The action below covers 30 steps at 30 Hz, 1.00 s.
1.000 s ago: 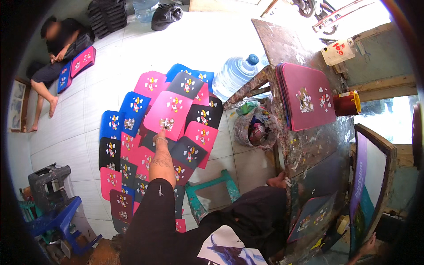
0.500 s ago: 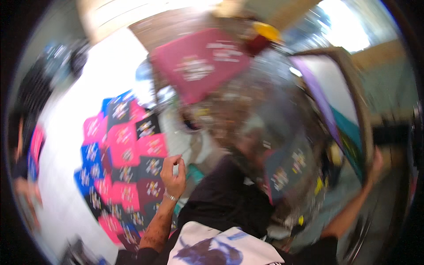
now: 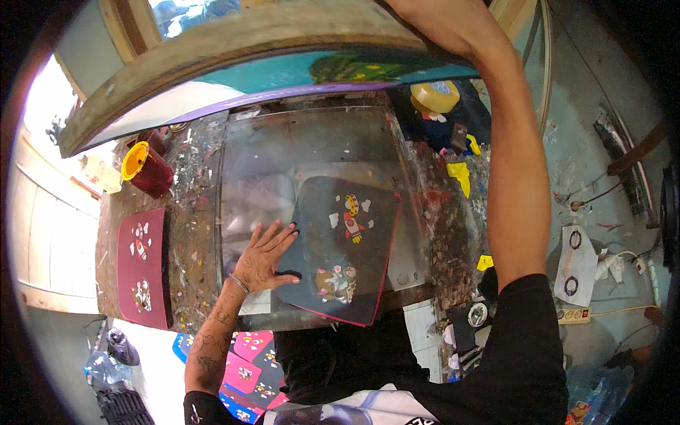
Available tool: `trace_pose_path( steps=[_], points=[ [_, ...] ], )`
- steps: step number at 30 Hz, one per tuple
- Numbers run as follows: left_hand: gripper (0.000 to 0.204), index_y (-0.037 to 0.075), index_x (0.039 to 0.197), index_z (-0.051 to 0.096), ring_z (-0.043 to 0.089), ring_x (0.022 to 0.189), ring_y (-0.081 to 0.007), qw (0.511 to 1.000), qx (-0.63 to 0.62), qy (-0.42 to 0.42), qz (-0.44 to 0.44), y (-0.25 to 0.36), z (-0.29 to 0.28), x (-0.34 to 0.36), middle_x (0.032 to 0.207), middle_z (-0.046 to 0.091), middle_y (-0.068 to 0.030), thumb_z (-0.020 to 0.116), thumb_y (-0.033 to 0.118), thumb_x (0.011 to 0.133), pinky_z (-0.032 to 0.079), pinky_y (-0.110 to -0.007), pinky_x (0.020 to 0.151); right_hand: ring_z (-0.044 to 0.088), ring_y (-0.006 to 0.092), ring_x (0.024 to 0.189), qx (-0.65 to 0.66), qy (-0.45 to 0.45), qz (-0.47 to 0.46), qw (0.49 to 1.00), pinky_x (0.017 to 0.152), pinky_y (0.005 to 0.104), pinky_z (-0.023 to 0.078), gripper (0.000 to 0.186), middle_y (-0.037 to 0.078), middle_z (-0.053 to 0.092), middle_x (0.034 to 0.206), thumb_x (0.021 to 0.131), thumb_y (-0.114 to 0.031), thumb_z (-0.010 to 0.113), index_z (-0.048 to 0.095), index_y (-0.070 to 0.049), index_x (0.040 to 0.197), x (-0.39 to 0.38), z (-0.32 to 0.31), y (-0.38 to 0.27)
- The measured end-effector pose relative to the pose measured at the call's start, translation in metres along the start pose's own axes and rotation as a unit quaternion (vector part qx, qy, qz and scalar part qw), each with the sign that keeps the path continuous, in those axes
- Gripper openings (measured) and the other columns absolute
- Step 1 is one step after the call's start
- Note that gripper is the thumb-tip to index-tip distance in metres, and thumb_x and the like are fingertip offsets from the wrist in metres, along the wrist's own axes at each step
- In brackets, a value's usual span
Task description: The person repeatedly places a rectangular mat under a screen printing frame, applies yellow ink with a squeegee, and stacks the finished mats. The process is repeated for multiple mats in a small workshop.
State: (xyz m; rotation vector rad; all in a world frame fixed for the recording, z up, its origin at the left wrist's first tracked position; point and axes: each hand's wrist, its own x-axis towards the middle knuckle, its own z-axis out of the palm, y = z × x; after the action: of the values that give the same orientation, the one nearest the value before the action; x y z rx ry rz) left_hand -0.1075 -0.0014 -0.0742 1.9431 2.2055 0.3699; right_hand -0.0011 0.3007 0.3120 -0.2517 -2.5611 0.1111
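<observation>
My left hand (image 3: 268, 258) lies with its fingers spread at the left edge of a dark grey fabric piece (image 3: 368, 265). The piece has a pink edge, a rocket print and an animal print. It rests on a worn glass-like sheet (image 3: 258, 152) on the table. At the top, my right hand (image 3: 457, 28) grips the rim of a large wooden frame (image 3: 234, 39), which stands tilted up over the table's far side. White, teal and purple areas show on the frame's face. The fingertips of my right hand are partly hidden behind the rim.
Left of the sheet lie a maroon printed piece (image 3: 142, 273) and a dark red pot with a yellow rim (image 3: 145, 170). A tape roll (image 3: 434, 97) sits at the far right. Pink, blue and dark printed pieces (image 3: 244, 372) spread below left. A power strip (image 3: 572, 314) is at right.
The view has swung round to the right, onto the table. My left hand went from a pinch above the printed pieces to spread on the dark piece. My right hand still holds the frame.
</observation>
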Motion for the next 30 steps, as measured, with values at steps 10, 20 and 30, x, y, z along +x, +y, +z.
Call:
trace_pose_path(
  steps=[10,20,30],
  points=[
    [0.112,0.007,0.15,0.046,0.031,0.152,-0.0303,1.0,0.008,0.014,0.01,0.002,-0.001,0.005,0.158,0.045,-0.0075,0.077,0.073,0.065,0.014,-0.055,0.126,0.042,0.0198,0.05,0.056,0.029,0.017,0.998,0.053,0.0413,0.038,0.066,0.012,0.042,0.05,0.091,-0.051,0.061,0.054,0.007,0.06,0.0,0.003,0.016],
    [0.114,0.007,0.15,0.047,0.03,0.152,-0.0297,1.0,0.014,0.009,0.006,0.004,0.0,0.002,0.158,0.044,-0.0062,0.078,0.074,0.063,0.012,-0.054,0.126,0.04,0.0167,0.049,0.008,0.142,-0.058,0.988,0.051,0.0399,0.035,0.065,0.009,0.042,0.05,0.092,-0.051,0.061,0.055,0.005,0.06,-0.014,0.019,0.012],
    [0.115,0.009,0.151,0.046,0.03,0.152,-0.0279,0.999,0.029,0.012,0.009,0.0,0.003,0.001,0.16,0.043,-0.0043,0.077,0.074,0.063,0.012,-0.053,0.127,0.035,0.0136,0.046,0.031,0.035,0.017,0.999,0.047,0.0387,0.028,0.064,0.004,0.038,0.047,0.093,-0.05,0.062,0.054,0.001,0.055,-0.001,0.006,0.013]
  ],
)
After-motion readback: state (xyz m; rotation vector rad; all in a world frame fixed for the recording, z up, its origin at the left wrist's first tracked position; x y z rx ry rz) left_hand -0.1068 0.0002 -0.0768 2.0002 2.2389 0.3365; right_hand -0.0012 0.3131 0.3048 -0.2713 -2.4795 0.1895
